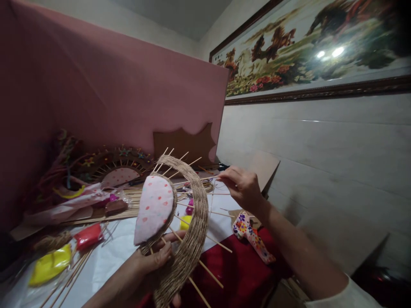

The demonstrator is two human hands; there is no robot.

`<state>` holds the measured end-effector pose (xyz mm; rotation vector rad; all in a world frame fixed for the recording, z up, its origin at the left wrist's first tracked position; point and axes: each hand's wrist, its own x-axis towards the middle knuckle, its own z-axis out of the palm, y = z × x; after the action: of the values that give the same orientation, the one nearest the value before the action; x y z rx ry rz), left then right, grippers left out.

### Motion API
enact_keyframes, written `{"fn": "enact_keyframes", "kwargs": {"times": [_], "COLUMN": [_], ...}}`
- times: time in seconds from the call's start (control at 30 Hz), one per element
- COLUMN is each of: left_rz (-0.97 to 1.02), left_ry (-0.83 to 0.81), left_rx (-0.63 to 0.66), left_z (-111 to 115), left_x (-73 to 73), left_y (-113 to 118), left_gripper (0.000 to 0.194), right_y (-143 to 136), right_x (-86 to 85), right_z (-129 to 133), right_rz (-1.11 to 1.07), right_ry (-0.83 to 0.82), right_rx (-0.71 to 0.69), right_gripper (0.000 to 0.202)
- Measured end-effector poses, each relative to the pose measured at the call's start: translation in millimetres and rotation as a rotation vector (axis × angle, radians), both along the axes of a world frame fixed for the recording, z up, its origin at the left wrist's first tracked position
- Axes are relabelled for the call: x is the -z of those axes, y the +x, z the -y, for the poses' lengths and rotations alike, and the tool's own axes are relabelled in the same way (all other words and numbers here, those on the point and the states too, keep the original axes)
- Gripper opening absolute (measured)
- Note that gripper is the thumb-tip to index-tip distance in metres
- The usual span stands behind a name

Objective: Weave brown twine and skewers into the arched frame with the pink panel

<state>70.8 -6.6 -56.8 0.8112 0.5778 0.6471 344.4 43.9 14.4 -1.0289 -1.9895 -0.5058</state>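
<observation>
My left hand [160, 256] grips a fan-shaped piece from below, fingers behind it and thumb in front. The piece has a half-round pad [154, 207] in pink cloth with red dots. Thin wooden sticks [212, 273] spread from the pad through a wide curved band of woven twine [199, 205], their ends sticking out past it. My right hand [240, 186] is closed in a pinch at the outer tip of one upper stick. A faint thin strand hangs just below those fingers; whether they hold it too cannot be made out.
Behind lies a similar decorated fan [120, 175] beside a bundle of sticks [131, 201]. Yellow [51, 265] and red [89, 236] packets lie at left. A flower-patterned object [252, 237] rests on red cloth [231, 269] at right. Cut cardboard [184, 143] leans at the back.
</observation>
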Motion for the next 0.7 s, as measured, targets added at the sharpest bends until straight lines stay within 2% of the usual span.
{"fn": "enact_keyframes", "kwargs": {"times": [0.13,0.33,0.47,0.6,0.7], "left_rz": [-0.035,-0.094,-0.143,-0.14,-0.108], "left_ry": [-0.008,0.015,0.038,0.028,0.028], "left_rx": [0.005,0.008,0.012,0.006,-0.002], "left_z": [0.5,-1.2,-2.7,-2.9,-4.5], "left_x": [0.9,3.1,6.9,8.9,11.3], "left_y": [-0.1,-1.4,-1.7,-5.3,-9.7], "left_gripper": [0.065,0.054,0.061,0.058,0.05], "right_y": [-2.8,-8.5,-9.0,-3.6,1.2], "right_x": [-0.7,-7.6,-16.1,-25.4,-29.9], "right_z": [1.2,2.0,1.0,-4.3,-11.0], "right_rz": [0.055,0.103,0.141,0.1,-0.019], "right_ry": [-0.026,-0.036,-0.055,-0.15,-0.326], "right_rx": [0.034,0.04,0.051,-0.019,-0.138], "right_gripper": [0.021,0.026,0.026,0.017,0.011]}}
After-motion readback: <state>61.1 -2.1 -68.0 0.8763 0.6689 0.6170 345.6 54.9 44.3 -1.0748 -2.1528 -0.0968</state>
